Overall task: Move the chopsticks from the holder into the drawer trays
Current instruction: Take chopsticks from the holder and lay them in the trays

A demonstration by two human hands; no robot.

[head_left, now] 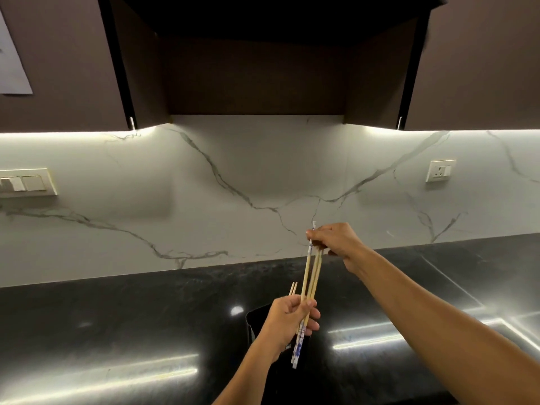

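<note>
Several pale wooden chopsticks (312,276) with blue-and-white patterned ends stand nearly upright above the black counter. My right hand (336,241) pinches their upper ends close to the backsplash. My left hand (287,323) grips the lower part of the bundle, and patterned ends stick out below it. Two more chopstick tips (293,287) poke up behind my left hand. A dark, shiny container (257,320), possibly the holder, sits right under my left hand, mostly hidden by it. No drawer or tray is in view.
The glossy black countertop (117,331) runs across the lower frame. A white marble backsplash (233,185) rises behind it, with a switch plate (26,182) at left and a socket (440,170) at right. Dark upper cabinets (263,68) hang overhead.
</note>
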